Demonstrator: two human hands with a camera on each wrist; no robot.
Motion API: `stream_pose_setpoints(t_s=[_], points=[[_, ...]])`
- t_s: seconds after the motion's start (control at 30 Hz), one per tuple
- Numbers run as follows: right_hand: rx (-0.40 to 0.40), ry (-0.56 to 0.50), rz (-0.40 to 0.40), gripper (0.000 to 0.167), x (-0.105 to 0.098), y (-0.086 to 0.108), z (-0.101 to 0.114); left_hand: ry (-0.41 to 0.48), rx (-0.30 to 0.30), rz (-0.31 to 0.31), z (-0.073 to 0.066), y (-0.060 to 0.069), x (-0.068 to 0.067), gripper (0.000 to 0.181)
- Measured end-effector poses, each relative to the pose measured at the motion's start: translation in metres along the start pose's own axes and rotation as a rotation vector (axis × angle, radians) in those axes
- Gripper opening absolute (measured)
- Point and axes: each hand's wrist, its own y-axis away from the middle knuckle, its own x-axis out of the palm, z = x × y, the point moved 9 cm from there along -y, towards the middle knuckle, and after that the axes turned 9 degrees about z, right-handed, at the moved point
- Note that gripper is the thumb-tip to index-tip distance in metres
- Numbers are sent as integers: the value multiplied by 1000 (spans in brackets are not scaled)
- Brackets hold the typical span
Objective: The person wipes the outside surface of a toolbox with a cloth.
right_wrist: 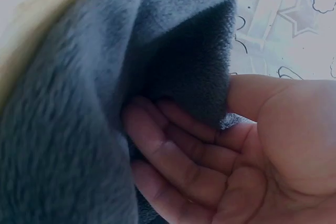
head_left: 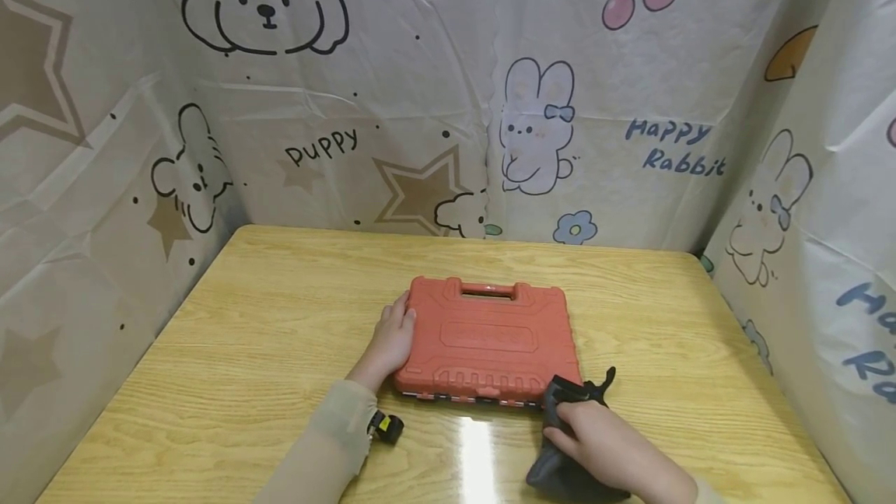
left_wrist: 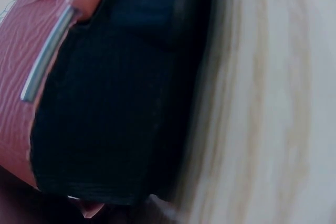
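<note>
A red plastic tool case [head_left: 493,333] lies on the wooden table, its carry handle at the far side and its latched edge facing me. My left hand [head_left: 390,342] holds the case by its left side; in the left wrist view the dark side of the case [left_wrist: 105,114] fills much of the frame and the fingers are mostly hidden. A dark grey plush cloth [head_left: 570,465] is in my right hand [head_left: 595,435], at the near right corner of the case. Seen from the right wrist, curled fingers [right_wrist: 178,161] grip a fold of this cloth [right_wrist: 58,108].
The yellowish wooden table [head_left: 280,294] extends around the case on all sides. Cartoon-printed sheets [head_left: 420,99] hang behind the table and along both sides. A small black device [head_left: 387,426] is strapped at my left wrist.
</note>
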Motion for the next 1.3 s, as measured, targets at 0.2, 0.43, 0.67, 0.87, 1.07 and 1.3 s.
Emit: stream_pose_setpoints(t_s=[0.2, 0.43, 0.67, 0.87, 1.07, 1.3], points=[[-94, -19, 24, 31, 5, -5, 14, 14, -9, -3, 0, 0, -1, 56], [-121, -24, 31, 32, 12, -13, 23, 25, -16, -2, 0, 1, 0, 56], [-160, -16, 7, 34, 14, -15, 31, 18, -8, -1, 1, 0, 0, 56], [-199, 27, -1, 34, 17, -20, 41, 16, -8, 2, 1, -1, 0, 56], [-232, 71, -1, 32, 19, -25, 51, 18, -10, 4, 1, 0, 0, 56], [-269, 105, -9, 29, 24, -29, 63, 23, -7, -6, 0, 0, 0, 56]])
